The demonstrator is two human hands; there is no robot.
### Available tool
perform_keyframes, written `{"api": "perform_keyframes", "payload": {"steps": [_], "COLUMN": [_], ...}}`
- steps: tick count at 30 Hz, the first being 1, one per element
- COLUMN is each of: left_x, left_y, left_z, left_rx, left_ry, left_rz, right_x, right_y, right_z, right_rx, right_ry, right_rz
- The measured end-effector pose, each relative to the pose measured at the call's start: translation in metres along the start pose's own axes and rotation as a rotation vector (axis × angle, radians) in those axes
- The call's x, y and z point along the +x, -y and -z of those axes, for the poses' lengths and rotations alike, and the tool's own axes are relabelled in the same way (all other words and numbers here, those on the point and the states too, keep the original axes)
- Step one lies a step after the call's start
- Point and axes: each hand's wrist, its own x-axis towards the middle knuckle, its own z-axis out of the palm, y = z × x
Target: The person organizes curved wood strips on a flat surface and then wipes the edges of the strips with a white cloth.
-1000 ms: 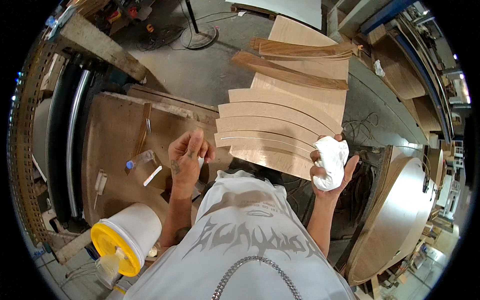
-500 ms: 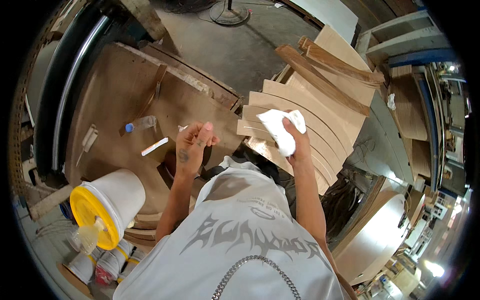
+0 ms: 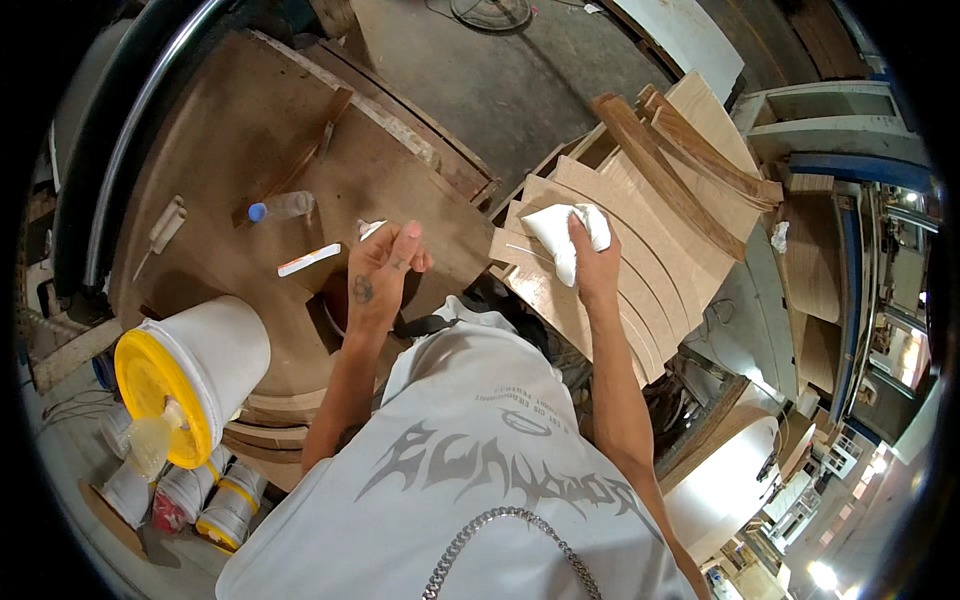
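Bundle (image 3: 550, 235): white, soft, creased, one corner pointing left; over the strips; whether it touches wood, cannot tell
Right hand (image 3: 597, 262): wrapped round the bundle's right side, gripping its folds; some fingers hidden behind
Left hand (image 3: 382, 272): above the brown board (image 3: 230, 120), fingers curled in, thumb against them; white scrap (image 3: 371, 229) at the knuckles, apparently caught in the fist, kind unclear
Strips (image 3: 625, 215): pale, curved, side by side on a pale panel (image 3: 545, 300)
White line (image 3: 525, 251): thin, along the strip nearest the body, partly hidden by bundle and right hand
Dark rails (image 3: 655, 165): curved, lying beyond the strips
Left of the fist: clear bottle (image 3: 292, 205) on its side, slim white-and-orange packet (image 3: 309, 260); neither touched
Bucket (image 3: 230, 350): white, yellow lid, lower left
Work at the strips: reads as running white stuff from bundle onto wood, part done; no line made out on the farther strips
Bundle corner: next move seems to call for holding it close to the wood, squeezing evenly, right wrist following the curve
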Motion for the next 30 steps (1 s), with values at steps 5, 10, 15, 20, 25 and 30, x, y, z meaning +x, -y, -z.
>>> {"api": "perform_keyframes", "payload": {"steps": [5, 10, 15, 20, 25, 30], "left_x": [0.004, 0.006, 0.007, 0.008, 0.008, 0.007], "left_y": [0.003, 0.003, 0.006, 0.005, 0.005, 0.003], "left_z": [0.000, -0.001, 0.000, -0.001, 0.000, -0.003], "left_rx": [0.019, 0.015, 0.031, 0.056, 0.082, 0.081], "left_ry": [-0.003, -0.014, -0.018, -0.017, -0.011, -0.025], "left_rz": [-0.002, 0.006, 0.007, 0.025, 0.021, 0.027], "right_x": [0.002, 0.001, 0.003, 0.002, 0.002, 0.006], "right_y": [0.001, 0.005, 0.002, 0.010, 0.010, 0.000], "right_z": [-0.004, -0.005, -0.005, -0.008, -0.006, -0.002], "right_rx": [-0.073, -0.093, -0.121, -0.159, -0.161, -0.151], "right_ry": [-0.023, -0.052, -0.048, -0.058, -0.026, -0.044], "right_rz": [0.035, 0.004, 0.050, 0.020, 0.047, 0.087]}}
